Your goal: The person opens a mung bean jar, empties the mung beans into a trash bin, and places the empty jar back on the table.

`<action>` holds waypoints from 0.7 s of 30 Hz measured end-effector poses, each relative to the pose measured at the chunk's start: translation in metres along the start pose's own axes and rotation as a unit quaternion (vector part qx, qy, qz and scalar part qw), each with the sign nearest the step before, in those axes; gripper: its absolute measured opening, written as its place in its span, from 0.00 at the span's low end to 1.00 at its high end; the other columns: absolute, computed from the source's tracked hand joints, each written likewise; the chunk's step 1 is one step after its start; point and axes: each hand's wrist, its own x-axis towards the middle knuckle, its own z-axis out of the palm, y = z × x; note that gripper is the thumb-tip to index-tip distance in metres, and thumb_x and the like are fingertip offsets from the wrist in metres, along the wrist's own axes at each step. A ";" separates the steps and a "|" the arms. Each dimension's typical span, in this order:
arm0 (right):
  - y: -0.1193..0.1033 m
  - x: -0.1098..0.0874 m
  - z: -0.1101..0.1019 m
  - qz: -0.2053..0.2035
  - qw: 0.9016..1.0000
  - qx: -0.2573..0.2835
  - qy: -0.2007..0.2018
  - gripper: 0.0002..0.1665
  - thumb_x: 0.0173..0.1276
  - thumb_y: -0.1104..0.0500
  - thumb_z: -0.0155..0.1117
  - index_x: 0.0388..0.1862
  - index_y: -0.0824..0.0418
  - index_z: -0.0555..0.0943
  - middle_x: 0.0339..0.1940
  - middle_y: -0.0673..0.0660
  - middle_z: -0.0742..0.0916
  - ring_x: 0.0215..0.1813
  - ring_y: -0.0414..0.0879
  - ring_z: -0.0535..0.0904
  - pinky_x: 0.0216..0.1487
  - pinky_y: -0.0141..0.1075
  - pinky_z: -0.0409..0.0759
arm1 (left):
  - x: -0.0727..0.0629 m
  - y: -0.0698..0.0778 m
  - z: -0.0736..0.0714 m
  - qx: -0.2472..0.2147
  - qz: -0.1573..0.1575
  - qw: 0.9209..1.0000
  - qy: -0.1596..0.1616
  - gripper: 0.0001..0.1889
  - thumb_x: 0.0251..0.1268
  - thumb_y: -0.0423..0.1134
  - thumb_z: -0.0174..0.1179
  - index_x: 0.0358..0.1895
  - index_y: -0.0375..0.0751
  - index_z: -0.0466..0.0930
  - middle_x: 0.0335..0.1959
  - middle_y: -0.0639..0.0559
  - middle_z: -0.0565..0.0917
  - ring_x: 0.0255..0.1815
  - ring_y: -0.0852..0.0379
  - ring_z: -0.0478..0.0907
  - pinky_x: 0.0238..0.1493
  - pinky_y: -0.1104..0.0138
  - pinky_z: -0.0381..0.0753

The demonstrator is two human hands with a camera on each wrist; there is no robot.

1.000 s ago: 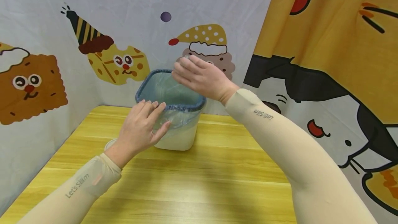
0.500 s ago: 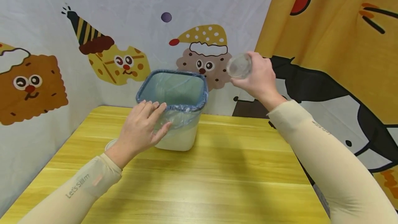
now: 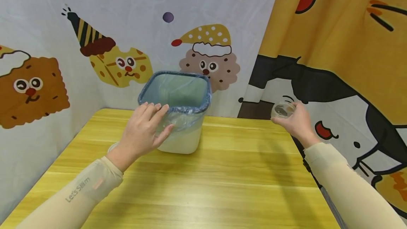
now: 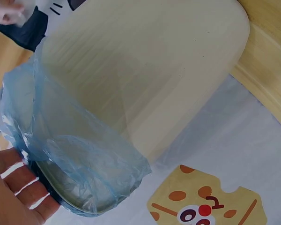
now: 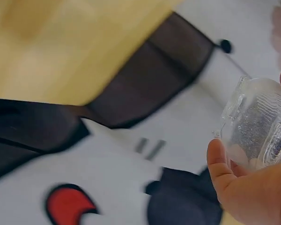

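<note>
A pale trash bin (image 3: pixel 181 143) with a blue rim stands at the back of the table. A thin bluish plastic bag (image 4: pixel 79 150) lines it and folds down over the outside. My left hand (image 3: pixel 143 126) rests its fingers on the near left of the rim, thumb spread apart along the bin's front. Off to the right, my right hand (image 3: pixel 297 121) grips a clear ribbed cup (image 3: pixel 283 110), held tilted above the table's right edge. The right wrist view shows the thumb and fingers around the clear cup (image 5: pixel 257 124).
A wooden-patterned table (image 3: pixel 203 193) lies under both arms. Mostly hidden behind the left wrist is a small round white-rimmed object (image 3: pixel 112 147). A white cartoon-printed curtain (image 3: pixel 127 3) hangs at the back, an orange and black one (image 3: pixel 334 38) at the right.
My right hand has moved from over the bin to the right and down, holding the clear cup, which came into sight half a second ago. The left hand has stayed on the rim.
</note>
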 end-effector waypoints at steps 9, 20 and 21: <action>0.054 -0.013 0.042 0.039 0.998 0.013 -0.040 0.68 0.67 0.37 0.75 0.85 0.73 0.48 0.75 0.80 0.70 0.67 0.73 0.74 0.59 0.63 0.81 | -0.002 0.000 0.000 0.007 0.004 1.000 -0.005 0.34 0.85 0.60 0.46 0.64 0.30 0.82 0.51 0.31 0.85 0.53 0.31 0.82 0.64 0.39 0.81; 0.067 -0.028 0.090 0.056 0.993 0.055 -0.088 0.67 0.67 0.43 0.79 0.86 0.71 0.48 0.80 0.77 0.68 0.77 0.75 0.68 0.69 0.63 0.79 | -0.011 0.003 -0.004 0.006 0.002 1.000 -0.016 0.36 0.85 0.62 0.45 0.68 0.29 0.79 0.61 0.29 0.82 0.62 0.29 0.80 0.68 0.38 0.79; 0.067 -0.029 0.094 0.055 0.993 0.055 -0.092 0.66 0.67 0.44 0.79 0.85 0.71 0.49 0.80 0.76 0.68 0.77 0.75 0.68 0.70 0.63 0.79 | -0.012 0.004 -0.005 0.000 0.001 1.000 -0.012 0.36 0.85 0.61 0.46 0.69 0.29 0.78 0.62 0.29 0.81 0.63 0.29 0.79 0.68 0.38 0.79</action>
